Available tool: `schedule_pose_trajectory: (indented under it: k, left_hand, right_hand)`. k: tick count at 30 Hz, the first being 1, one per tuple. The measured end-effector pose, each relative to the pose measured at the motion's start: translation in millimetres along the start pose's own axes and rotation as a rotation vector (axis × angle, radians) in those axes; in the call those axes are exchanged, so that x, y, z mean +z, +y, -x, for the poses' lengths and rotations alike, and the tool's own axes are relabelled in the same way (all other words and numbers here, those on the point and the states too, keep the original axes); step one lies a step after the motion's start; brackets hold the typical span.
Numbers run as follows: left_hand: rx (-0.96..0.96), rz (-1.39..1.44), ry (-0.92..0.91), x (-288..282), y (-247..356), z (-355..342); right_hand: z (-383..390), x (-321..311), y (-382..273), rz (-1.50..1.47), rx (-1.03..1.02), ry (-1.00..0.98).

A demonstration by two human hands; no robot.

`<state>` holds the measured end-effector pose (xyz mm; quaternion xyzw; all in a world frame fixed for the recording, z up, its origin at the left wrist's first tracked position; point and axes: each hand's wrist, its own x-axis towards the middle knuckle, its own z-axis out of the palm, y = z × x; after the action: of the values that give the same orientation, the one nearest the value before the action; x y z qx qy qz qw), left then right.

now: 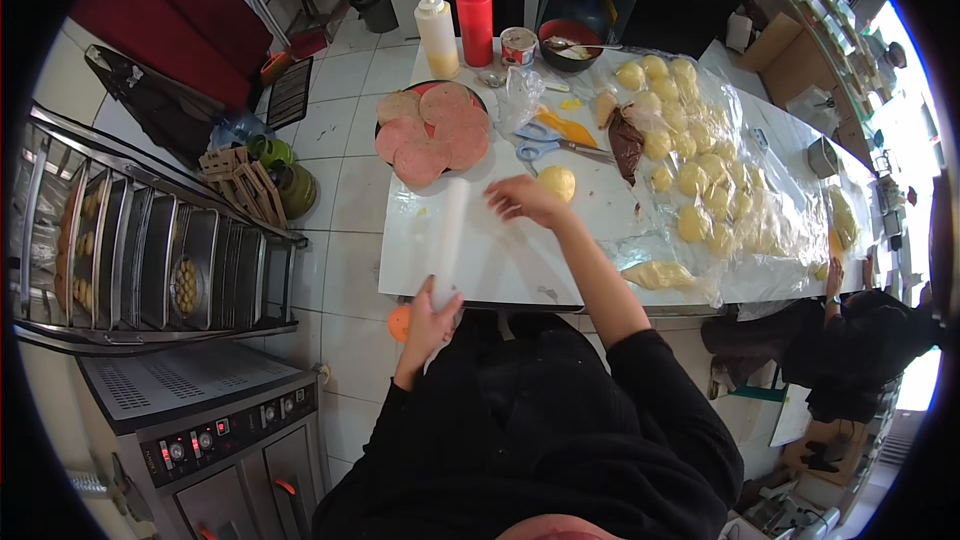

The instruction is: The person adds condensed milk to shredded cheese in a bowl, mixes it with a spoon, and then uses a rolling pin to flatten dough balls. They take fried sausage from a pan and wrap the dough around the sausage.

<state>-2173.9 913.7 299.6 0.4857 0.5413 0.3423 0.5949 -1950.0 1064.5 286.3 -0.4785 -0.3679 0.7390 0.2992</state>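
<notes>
My left hand [432, 322] is closed round the near end of a white rolling pin [453, 230], which points away from me over the table's left part. My right hand [524, 202] hovers above the tabletop with its fingers apart and nothing in them. Just beyond it sits a single yellow dough ball [557, 183]. Blue-handled scissors [545, 143] lie farther back, beside a yellow-orange piping bag [566, 127]. Flat pink round slices [421, 161] overlap on a dark round plate [379, 130] at the far left of the table.
Plastic film [775, 240] covers many dough balls [692, 178] on the right. A brown-filled piping bag [626, 145] lies nearby. Along the back stand a white-capped squeeze bottle [436, 35], a red one [475, 22], a can [518, 46] and a bowl [570, 60]. Another person [850, 345] works at the right.
</notes>
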Motion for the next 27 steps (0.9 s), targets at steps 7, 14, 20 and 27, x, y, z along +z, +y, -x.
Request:
schedule_pose_trajectory:
  k: [7, 14, 20, 27]
  left_hand:
    - [0.052, 0.321, 0.311, -30, 8, -2]
    - [0.038, 0.204, 0.348, -39, -5, 14]
    - [0.024, 0.148, 0.258, -19, -3, -5]
    - [0.095, 0.095, 0.294, -25, -5, -11]
  right_hand:
    - [-11, 45, 79, 1.443, -0.551, 0.499]
    - [75, 21, 100, 1.634, -0.566, 0.155]
    - [-1, 44, 89, 1.597, -0.636, 0.413]
    - [77, -12, 61, 1.218, -0.281, 0.283]
